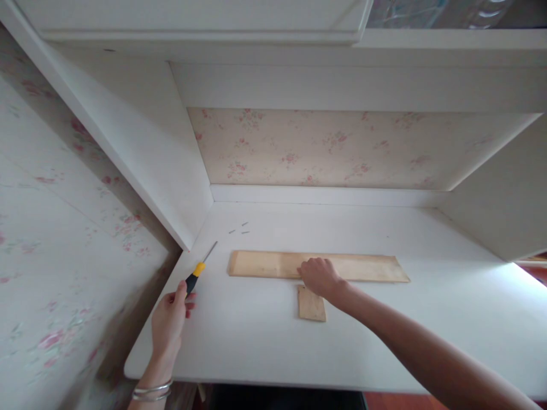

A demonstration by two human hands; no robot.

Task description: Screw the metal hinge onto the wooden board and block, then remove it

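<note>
My left hand [171, 313] is closed around the handle of a screwdriver [196, 276] with a black and yellow grip. Its metal shaft points up and away over the desk's left side. A long, flat wooden board [256, 263] lies crosswise on the desk. Over the board's near edge is my right hand [319, 276], its fingers curled together; whatever they may pinch is hidden. Just below that hand lies a small wooden piece [311, 304], its upper right corner partly covered by the hand. Several small screws or nails [245, 232] are scattered beyond the screwdriver's tip.
The white desk [256, 336] has a side panel [141, 131] at left and another at right. Low overhead hangs a white cabinet [205, 20]. Flowered wallpaper [290, 148] covers the back wall. Beneath the front edge is something black [286, 398].
</note>
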